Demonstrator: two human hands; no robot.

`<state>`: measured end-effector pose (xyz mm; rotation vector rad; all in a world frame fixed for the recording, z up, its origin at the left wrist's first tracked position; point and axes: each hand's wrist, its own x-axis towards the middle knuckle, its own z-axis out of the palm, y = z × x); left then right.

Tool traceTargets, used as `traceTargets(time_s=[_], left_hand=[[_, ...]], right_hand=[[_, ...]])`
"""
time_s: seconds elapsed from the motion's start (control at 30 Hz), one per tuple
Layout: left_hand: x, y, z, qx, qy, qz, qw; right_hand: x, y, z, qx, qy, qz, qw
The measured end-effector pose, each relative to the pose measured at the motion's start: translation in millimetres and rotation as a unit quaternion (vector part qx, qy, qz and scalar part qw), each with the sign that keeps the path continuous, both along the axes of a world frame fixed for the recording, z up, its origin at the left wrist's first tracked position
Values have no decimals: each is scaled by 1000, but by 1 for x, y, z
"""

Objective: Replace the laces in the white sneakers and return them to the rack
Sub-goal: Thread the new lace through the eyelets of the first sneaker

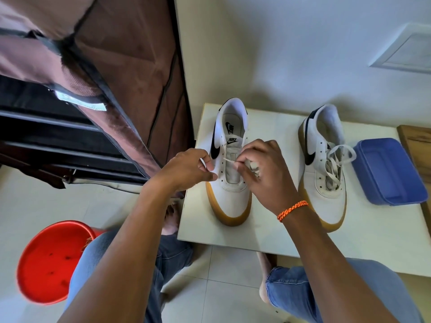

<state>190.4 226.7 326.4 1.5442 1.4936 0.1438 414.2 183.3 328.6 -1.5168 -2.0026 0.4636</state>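
Two white sneakers with gum soles stand on a small white table point(256, 231). On the left sneaker point(229, 194) a white lace point(229, 160) crosses the tongue between two eyelets. My left hand point(189, 170) pinches one end of that lace at the shoe's left side. My right hand point(265, 173) pinches the other part over the tongue, with more lace bunched under its fingers. The right sneaker point(326, 183) holds a loose, partly threaded lace point(338, 157).
A blue plastic box point(389, 173) lies on the table, right of the sneakers. The brown fabric shoe rack point(98, 94) with dark shelves stands at the left. A red stool point(51, 262) sits on the tiled floor by my knee.
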Motion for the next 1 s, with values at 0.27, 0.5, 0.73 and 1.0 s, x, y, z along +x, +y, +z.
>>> traceTargets(time_s=[0.27, 0.5, 0.73, 1.0], left_hand=[[0, 2, -1, 13, -6, -8, 1000], [0, 2, -4, 13, -2, -7, 1000], [2, 2, 0, -2, 13, -10, 1000], [6, -1, 5, -38, 33, -43, 998]], right_hand=[[7, 5, 3, -30, 41, 4, 999], [7, 4, 5, -73, 34, 3, 997], [4, 0, 4, -77, -69, -10, 995], [-10, -6, -1, -142, -61, 8, 988]])
